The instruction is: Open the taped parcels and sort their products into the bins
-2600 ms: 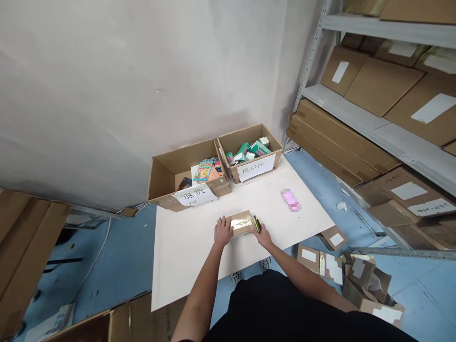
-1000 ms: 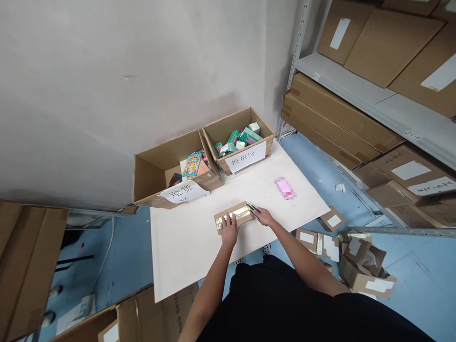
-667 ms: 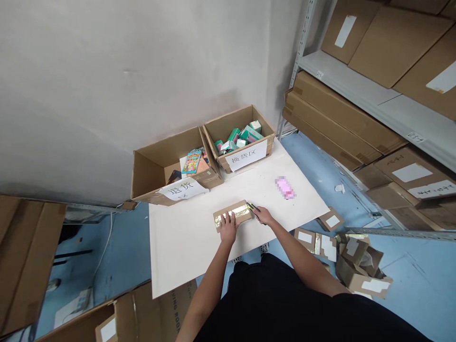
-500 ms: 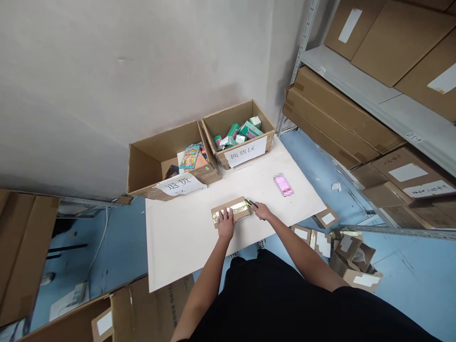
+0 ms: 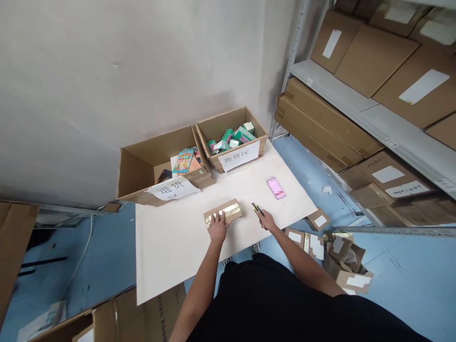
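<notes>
A small cardboard box (image 5: 233, 208) with shiny tape along its top lies on the white table (image 5: 171, 251). My left hand (image 5: 218, 229) rests on the box's near side, fingers spread over the taped top. To the right, my right hand (image 5: 267, 221) is closed around a black and yellow utility knife (image 5: 258, 209), its front end pointing away from me. A gap separates the knife from the box. Farther right on the table lies a pink item (image 5: 276, 188), blurred out by pixelation.
Two open cartons stand at the table's back: the left carton (image 5: 137, 166) holds colourful packs, the right carton (image 5: 223, 118) several green and white boxes. A shelf rack (image 5: 342, 95) with cartons rises on the right. Opened boxes (image 5: 344, 261) lie on the blue floor (image 5: 402, 266).
My right hand has drawn the utility knife away from the box's right end, off to the right. My left hand stays on the box. The whole view has shifted slightly.
</notes>
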Demonstrator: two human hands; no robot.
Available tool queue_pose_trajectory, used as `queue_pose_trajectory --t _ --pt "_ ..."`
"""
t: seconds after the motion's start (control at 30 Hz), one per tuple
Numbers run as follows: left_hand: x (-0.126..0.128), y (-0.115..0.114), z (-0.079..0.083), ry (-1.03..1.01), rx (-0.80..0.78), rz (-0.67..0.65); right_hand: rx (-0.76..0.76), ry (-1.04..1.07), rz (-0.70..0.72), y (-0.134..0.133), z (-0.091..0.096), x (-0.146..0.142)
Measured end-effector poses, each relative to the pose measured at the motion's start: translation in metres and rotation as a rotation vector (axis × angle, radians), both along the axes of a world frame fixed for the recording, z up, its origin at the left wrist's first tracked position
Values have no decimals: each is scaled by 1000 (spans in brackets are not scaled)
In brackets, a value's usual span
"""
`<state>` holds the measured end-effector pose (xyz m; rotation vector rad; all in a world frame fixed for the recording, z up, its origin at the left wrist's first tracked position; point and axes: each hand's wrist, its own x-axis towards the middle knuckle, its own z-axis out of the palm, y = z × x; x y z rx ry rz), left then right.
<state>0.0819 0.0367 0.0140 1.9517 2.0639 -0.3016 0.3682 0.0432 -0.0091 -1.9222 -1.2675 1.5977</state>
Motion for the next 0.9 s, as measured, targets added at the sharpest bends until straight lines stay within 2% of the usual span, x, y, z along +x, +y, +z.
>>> queue_pose_trajectory --t 0.07,0.2,0.27,0.4,0.5,0.63,0.73,0.8,0.9 --pt "-3 -1 5 30 27 71 -5 -87 -96 1 -11 2" --pt "-20 -5 13 66 61 191 29 -187 15 13 -28 7" --pt "-34 -5 16 32 74 200 47 -245 23 23 -31 13" --pt "-61 0 15 -95 88 211 124 -459 -114 38 -28 12" --pt "-68 2 13 -167 37 231 176 -339 -93 41 -23 -28" --pt "-64 1 12 -165 15 262 18 2 29 32 -21 -124" --pt "-62 1 14 -133 7 326 4 48 -11 32 -19 -181" --pt "-64 2 15 -117 -4 369 -9 16 -30 40 -15 -201" --pt "-68 3 14 -108 -8 391 -50 -49 19 61 -8 -214"
